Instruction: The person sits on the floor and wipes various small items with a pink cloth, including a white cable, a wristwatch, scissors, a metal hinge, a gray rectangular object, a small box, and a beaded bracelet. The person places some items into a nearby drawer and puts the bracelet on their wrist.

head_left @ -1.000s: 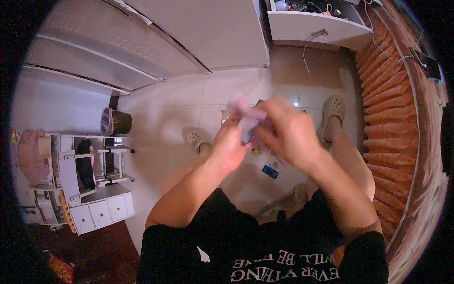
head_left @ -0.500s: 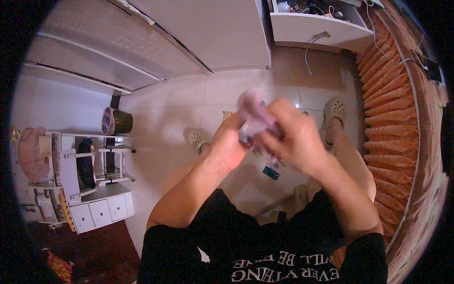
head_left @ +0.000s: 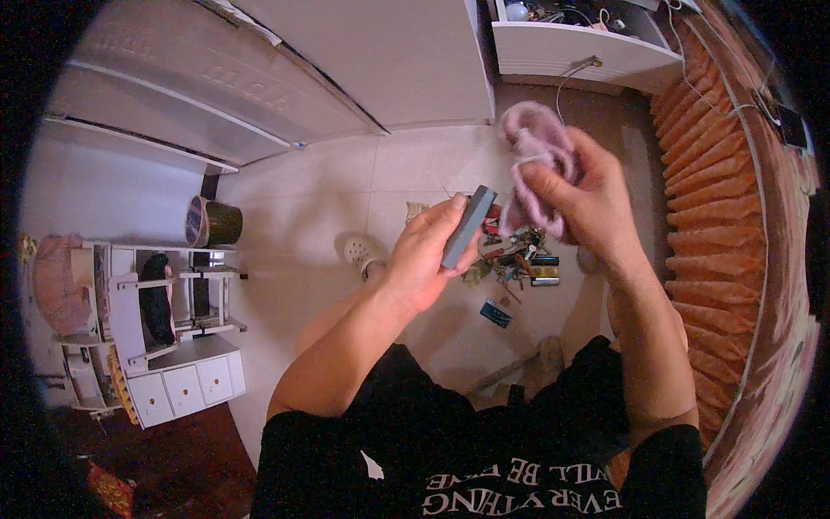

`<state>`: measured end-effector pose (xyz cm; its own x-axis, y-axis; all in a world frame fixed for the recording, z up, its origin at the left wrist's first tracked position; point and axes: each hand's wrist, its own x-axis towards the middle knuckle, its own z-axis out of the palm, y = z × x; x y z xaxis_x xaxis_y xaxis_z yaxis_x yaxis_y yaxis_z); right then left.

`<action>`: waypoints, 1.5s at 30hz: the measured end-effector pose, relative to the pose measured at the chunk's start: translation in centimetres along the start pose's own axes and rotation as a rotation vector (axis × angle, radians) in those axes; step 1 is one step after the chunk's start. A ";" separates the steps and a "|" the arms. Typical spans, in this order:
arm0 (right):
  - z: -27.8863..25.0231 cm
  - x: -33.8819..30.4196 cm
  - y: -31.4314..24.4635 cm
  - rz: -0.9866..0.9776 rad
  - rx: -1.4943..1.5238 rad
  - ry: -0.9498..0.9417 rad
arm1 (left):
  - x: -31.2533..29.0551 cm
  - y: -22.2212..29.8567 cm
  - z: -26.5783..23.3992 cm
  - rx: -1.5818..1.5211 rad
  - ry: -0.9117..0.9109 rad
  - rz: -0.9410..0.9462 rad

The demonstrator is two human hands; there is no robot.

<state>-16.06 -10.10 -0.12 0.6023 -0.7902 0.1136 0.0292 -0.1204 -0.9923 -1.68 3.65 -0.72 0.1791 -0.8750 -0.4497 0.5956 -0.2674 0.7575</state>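
- Closest to the camera is a black T-shirt with white lettering and a white patch on it, and both bare forearms reach out past it.
- Left hand is closed around a grey block, kinda bar-shaped, thumb on the near side. The block is tilted, top end leaning to the right, and it's up in the air above the floor.
- Right hand is pinching a bunched-up pink cloth, thumb pressed over the folds. The cloth is just to the right of the block, with a small gap between them.
- Under the hands there's a messy pile of small stuff on the pale tile floor, with a couple of shiny cylinders at its right side. Too jumbled to sort out the rest.
- A blue-green card lies just on the near side of that pile.
- Beige clog on the left foot.
- Off left, a white drawer unit and a round basket.
- Off right, a ruffled orange curtain.
- Farthest out, an open white drawer with cables inside, next to big pale cabinet doors.
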 end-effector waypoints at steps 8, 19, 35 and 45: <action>-0.4 0.2 -0.1 0.177 -0.022 -0.384 | -0.6 0.2 -0.3 0.192 -0.104 0.115; -0.5 -0.5 -1.1 0.178 0.164 -0.449 | -0.8 0.0 0.0 0.254 -0.050 0.142; 0.3 -0.5 -0.1 0.166 0.178 -0.162 | 1.2 -0.6 -2.4 -0.232 0.217 0.061; 3.1 -2.4 -0.3 -0.264 -0.537 -0.177 | 1.1 -0.8 -1.1 -0.249 0.081 0.026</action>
<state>-15.08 -6.30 -0.27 0.7541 -0.5862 0.2960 -0.1822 -0.6198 -0.7633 -1.10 3.40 -2.35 0.2535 -0.8423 -0.4757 0.7624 -0.1287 0.6342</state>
